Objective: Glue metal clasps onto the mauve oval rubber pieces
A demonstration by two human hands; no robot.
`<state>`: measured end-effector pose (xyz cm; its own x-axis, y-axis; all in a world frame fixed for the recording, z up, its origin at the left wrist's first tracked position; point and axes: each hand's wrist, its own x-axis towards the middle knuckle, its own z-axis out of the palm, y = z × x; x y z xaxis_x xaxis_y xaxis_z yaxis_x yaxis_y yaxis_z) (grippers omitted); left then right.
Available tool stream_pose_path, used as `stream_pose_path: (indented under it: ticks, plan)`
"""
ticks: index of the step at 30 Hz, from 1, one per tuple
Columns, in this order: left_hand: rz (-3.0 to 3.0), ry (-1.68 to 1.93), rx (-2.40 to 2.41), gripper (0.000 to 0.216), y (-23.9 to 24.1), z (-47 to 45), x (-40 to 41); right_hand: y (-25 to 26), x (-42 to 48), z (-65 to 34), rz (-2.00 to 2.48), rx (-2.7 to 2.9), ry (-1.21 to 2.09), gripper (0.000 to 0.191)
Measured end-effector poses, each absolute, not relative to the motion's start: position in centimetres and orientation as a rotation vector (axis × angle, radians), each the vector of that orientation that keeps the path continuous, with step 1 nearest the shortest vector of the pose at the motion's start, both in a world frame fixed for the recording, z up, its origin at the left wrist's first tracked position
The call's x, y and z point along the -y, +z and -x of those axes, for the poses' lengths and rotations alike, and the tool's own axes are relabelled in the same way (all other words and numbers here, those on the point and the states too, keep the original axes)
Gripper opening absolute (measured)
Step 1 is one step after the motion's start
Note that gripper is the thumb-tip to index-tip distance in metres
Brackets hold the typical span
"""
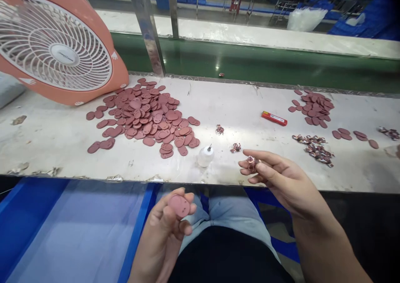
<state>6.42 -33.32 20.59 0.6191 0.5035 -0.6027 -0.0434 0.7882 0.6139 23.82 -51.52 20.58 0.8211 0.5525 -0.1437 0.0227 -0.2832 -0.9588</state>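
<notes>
Below the table edge, my left hand (164, 233) pinches a flat dusty-pink oval piece (179, 205) with small holes in it, between thumb and fingers. My right hand (283, 176) is at the table's front edge, its thumb and fingertips closed on a small brown-and-white knotted ornament (251, 163). Two similar ornaments lie just beyond that hand, the nearer ornament (235, 148) close to its fingertips. Between the hands a white squeeze bottle (205, 156) with a thin metal tip stands upright. A large heap of pink ovals (146, 116) spreads over the table to the left.
An orange fan (115, 62) leans at the back left. On the right lie a red labelled stick (274, 118), a smaller pile of ovals (315, 108) and a cluster of ornaments (318, 154). Behind a metal post (150, 37) runs a green belt (250, 66).
</notes>
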Motion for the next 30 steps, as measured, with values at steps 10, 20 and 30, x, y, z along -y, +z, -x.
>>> stream_pose_path:
  ticks: [10,20,30]
  plan:
    - [-0.583,0.036,-0.605,0.038,19.9,-6.2,33.9,23.1,48.1,-18.8,1.492,0.84,0.606,0.024]
    - [-0.603,0.005,-0.538,0.031,19.6,-6.0,33.7,24.0,47.2,-18.4,1.719,1.107,0.484,0.025]
    - [-0.582,-0.008,-0.55,0.029,19.4,-6.1,33.5,24.1,47.3,-18.7,1.758,1.213,0.47,0.021]
